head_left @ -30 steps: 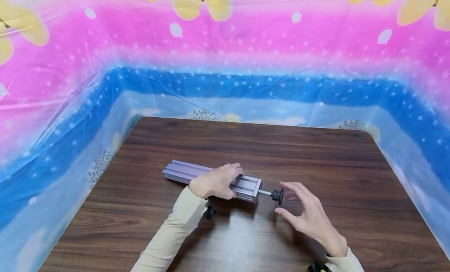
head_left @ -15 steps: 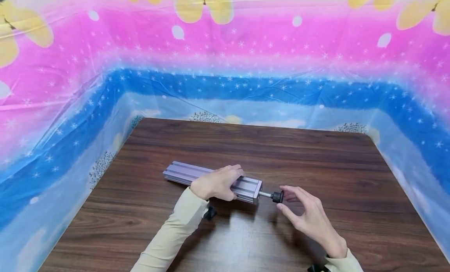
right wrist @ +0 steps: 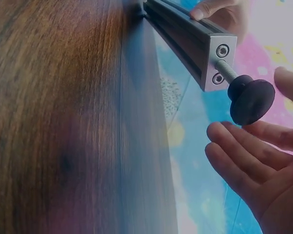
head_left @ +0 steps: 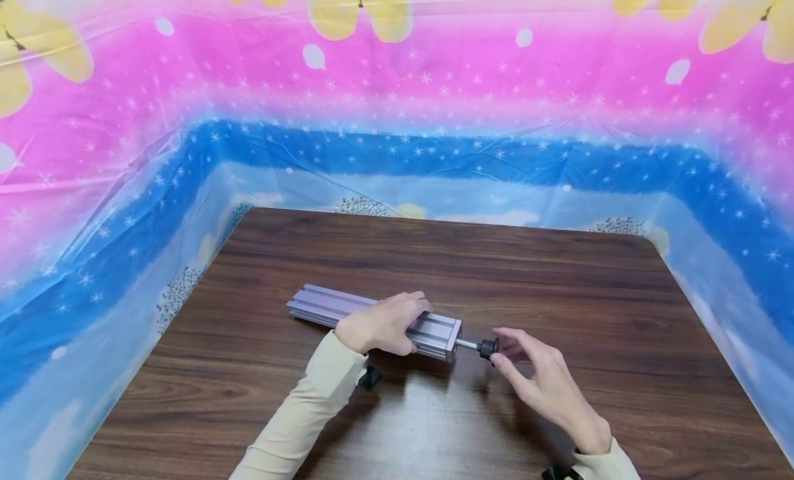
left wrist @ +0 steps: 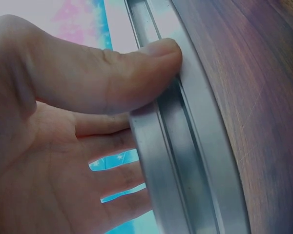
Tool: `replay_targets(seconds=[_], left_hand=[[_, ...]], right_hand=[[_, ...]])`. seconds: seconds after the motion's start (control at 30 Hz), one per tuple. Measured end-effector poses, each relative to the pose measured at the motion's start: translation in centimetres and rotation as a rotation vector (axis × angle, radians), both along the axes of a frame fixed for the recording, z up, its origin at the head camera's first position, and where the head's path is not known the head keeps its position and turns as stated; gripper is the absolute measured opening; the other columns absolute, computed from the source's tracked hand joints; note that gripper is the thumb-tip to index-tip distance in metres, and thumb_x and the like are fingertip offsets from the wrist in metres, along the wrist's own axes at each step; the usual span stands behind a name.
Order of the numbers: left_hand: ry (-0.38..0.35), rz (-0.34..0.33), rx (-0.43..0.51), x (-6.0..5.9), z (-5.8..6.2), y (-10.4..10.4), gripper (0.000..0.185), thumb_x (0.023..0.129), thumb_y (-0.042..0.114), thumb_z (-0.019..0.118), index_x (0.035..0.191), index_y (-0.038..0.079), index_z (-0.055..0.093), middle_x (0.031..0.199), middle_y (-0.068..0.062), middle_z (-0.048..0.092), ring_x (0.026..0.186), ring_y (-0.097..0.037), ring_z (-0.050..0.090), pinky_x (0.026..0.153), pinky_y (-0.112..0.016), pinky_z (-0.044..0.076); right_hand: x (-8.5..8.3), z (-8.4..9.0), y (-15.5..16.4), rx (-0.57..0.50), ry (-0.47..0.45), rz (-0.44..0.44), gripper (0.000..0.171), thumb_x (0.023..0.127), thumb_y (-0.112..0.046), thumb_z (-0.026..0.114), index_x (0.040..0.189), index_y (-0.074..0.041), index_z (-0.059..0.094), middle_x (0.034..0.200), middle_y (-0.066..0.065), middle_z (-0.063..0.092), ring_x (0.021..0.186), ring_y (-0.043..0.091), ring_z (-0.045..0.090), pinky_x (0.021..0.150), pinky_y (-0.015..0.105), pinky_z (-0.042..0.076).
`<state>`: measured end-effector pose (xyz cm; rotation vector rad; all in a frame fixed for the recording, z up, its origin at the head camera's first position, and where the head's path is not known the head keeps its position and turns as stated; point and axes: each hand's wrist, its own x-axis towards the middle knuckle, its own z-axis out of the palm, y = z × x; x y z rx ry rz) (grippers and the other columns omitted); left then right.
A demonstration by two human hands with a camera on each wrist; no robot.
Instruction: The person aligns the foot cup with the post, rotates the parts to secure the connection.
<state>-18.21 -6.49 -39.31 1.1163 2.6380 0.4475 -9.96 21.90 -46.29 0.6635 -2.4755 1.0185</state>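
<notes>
The left hand (head_left: 380,323) grips a grey metal bar (head_left: 322,305), its thumb (left wrist: 136,73) pressed along one grooved face and its fingers (left wrist: 115,178) curled round the far side, so the hand is clamped on the bar. The bar lies across the middle of the dark wooden table (head_left: 558,273), its free end pointing to the person's left.

From the bar's right end a threaded rod (right wrist: 225,69) sticks out, ending in a round black foot (right wrist: 250,101). The right hand (head_left: 548,390) is at that foot: its fingers (right wrist: 244,156) are spread and loosely bent, cupped just beside and under the black foot. The fingertips sit close to the foot; whether they actually touch it cannot be told, and they are not closed around it.

Both forearms wear pale cream sleeves (head_left: 304,414). A bright plastic sheet (head_left: 397,94) in pink and blue, with white stars and yellow flowers, stands round the table on three sides.
</notes>
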Motion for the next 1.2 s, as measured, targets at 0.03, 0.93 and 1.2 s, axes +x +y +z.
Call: replay_targets(seconds=[0.03, 0.93, 1.2], left_hand=[[0.003, 0.0, 0.001, -0.01, 0.03, -0.01, 0.049, 0.074, 0.006, 0.075, 0.121, 0.002, 0.062, 0.103, -0.003, 0.055, 0.09, -0.016, 0.048, 0.081, -0.03, 0.042], [-0.014, 0.013, 0.009, 0.17, 0.13, -0.17, 0.047, 0.075, 0.006, 0.076, 0.119, 0.003, 0.062, 0.104, -0.003, 0.055, 0.091, -0.016, 0.049, 0.081, -0.03, 0.043], [-0.015, 0.016, 0.013, 0.22, 0.15, -0.25, 0.046, 0.072, 0.004, 0.074, 0.117, 0.004, 0.062, 0.102, -0.002, 0.054, 0.091, -0.016, 0.048, 0.081, -0.03, 0.043]], right_hand=[[0.02, 0.0, 0.04, 0.007, -0.001, 0.001, 0.045, 0.087, -0.013, 0.078, 0.13, -0.014, 0.064, 0.104, -0.009, 0.071, 0.088, 0.009, 0.07, 0.08, 0.021, 0.055], [0.3, 0.21, -0.27, -0.009, 0.062, -0.009, 0.048, 0.084, -0.008, 0.081, 0.129, -0.015, 0.065, 0.097, -0.006, 0.075, 0.086, 0.009, 0.072, 0.079, 0.017, 0.055], [-0.02, 0.22, -0.27, 0.027, -0.004, -0.012, 0.029, 0.093, -0.012, 0.071, 0.122, -0.011, 0.067, 0.09, -0.008, 0.074, 0.081, 0.0, 0.069, 0.074, 0.023, 0.057]])
